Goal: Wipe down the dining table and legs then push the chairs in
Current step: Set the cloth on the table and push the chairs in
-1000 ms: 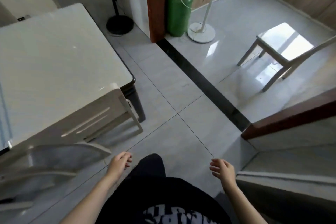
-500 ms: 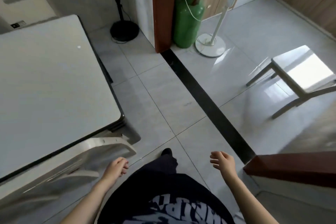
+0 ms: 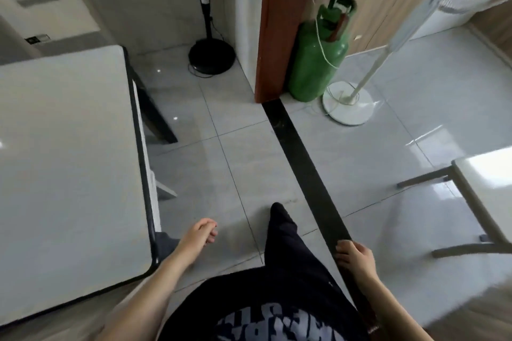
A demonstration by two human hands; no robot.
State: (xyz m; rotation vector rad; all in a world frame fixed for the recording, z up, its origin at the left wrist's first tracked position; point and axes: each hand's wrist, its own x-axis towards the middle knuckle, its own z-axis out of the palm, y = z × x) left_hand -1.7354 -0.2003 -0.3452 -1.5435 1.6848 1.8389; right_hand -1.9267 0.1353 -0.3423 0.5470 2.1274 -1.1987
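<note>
The white dining table point(image 3: 66, 163) with its dark rim fills the left side. A pale chair point(image 3: 151, 174) is tucked under its right edge, only a sliver showing. A second pale chair point(image 3: 483, 191) stands apart on the tiles at the right. My left hand point(image 3: 198, 234) hangs just right of the table's near corner, fingers loosely curled, holding nothing. My right hand point(image 3: 354, 257) hangs over the black floor strip, also loosely curled and empty. No cloth is in view.
A green gas cylinder point(image 3: 318, 61) stands against a brown door frame point(image 3: 273, 28). A white standing fan's base point(image 3: 347, 102) is beside it, and a black fan base point(image 3: 212, 57) sits near the far wall. Grey tiles lie between table and chair.
The view has swung right and forward along the table's edge. The chair at the table now shows only as a sliver. Both hands stay hanging and empty.
</note>
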